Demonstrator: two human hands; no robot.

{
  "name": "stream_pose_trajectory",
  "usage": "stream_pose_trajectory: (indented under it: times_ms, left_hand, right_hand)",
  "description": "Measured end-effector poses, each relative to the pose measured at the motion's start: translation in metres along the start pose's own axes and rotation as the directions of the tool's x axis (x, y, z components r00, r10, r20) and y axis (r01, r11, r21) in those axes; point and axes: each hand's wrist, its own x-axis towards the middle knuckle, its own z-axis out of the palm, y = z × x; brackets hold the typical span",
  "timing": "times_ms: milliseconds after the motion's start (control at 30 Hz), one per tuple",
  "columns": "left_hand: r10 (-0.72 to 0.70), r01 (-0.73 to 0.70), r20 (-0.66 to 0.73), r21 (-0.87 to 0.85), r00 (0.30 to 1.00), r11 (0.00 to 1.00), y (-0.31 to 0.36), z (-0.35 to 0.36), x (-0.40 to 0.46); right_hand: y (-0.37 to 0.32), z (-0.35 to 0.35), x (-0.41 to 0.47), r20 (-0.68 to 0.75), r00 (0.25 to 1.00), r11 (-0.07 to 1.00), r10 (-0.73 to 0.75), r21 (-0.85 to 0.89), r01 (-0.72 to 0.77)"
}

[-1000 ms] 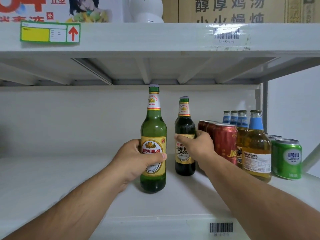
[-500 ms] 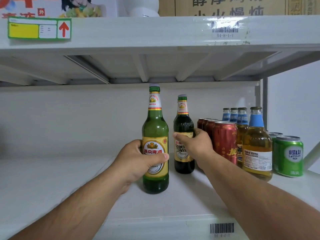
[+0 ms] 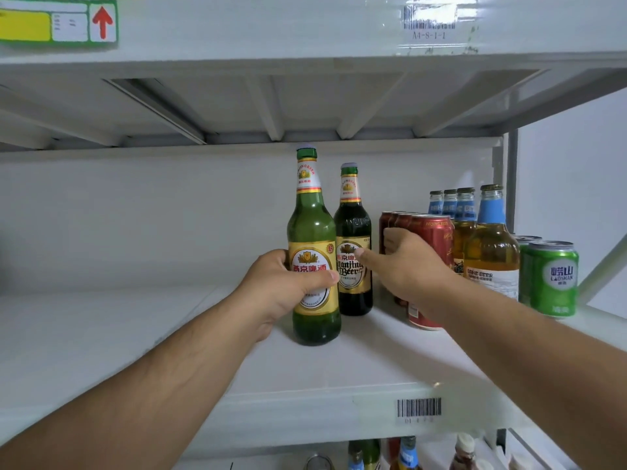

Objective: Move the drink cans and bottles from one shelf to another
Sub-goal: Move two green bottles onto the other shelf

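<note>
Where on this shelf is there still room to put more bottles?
The shelf is bare left of the light green bottle that the left hand grips, all the way to the frame's edge. The right side is crowded: dark bottle, red cans, amber bottles, green cans.

A barcode sticker [image 3: 419,407] (black bars) and a red-arrow label [image 3: 102,22].

- White shelf [image 3: 169,334], barcode sticker [image 3: 419,407] on front edge.
- Standing on it: green bottle [image 3: 314,232], dark bottle [image 3: 353,225] just beside, touching or nearly.
- To the right: row of red cans [image 3: 436,232], amber bottles with blue necks [image 3: 490,245], green cans [image 3: 551,279] at far right.
</note>
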Motion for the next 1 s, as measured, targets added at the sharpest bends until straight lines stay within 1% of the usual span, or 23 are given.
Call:
stream_pose_trajectory:
  times_ms: [67, 100, 433, 633, 800, 900, 1000]
  left_hand:
    - [0.000, 0.000, 0.016, -0.004, 1.000, 1.000, 0.000, 0.010, 0.003]
    - [-0.001, 0.001, 0.022, -0.006, 1.000, 1.000, 0.000, 0.015, 0.005]
    - [0.009, -0.010, 0.033, 0.024, 0.999, 1.000, 0.004, 0.057, 0.012]
    - [0.014, -0.015, 0.026, 0.019, 1.000, 1.000, 0.005, 0.066, 0.012]
    - [0.013, -0.013, 0.016, 0.051, 1.000, 0.999, 0.006, 0.069, 0.013]
    - [0.024, -0.025, 0.014, 0.073, 1.000, 0.997, 0.005, 0.071, 0.013]
    - [0.045, -0.044, 0.000, 0.079, 0.999, 0.996, 0.004, 0.072, 0.012]
  right_hand:
    - [0.003, -0.013, -0.009, 0.008, 0.999, 0.997, -0.034, -0.075, 0.034]
    - [0.004, -0.018, -0.013, 0.016, 0.999, 0.995, -0.047, -0.084, 0.048]
    - [0.020, -0.040, -0.038, 0.091, 0.992, 0.996, -0.083, -0.029, 0.086]
    - [0.026, -0.044, -0.044, 0.120, 0.987, 0.994, -0.105, -0.013, 0.107]
    - [0.031, -0.047, -0.050, 0.135, 0.985, 0.994, -0.109, -0.003, 0.111]
    - [0.033, -0.048, -0.056, 0.120, 0.983, 0.990, -0.139, -0.016, 0.142]
    - [0.034, -0.047, -0.064, 0.123, 0.969, 0.976, -0.212, -0.021, 0.217]
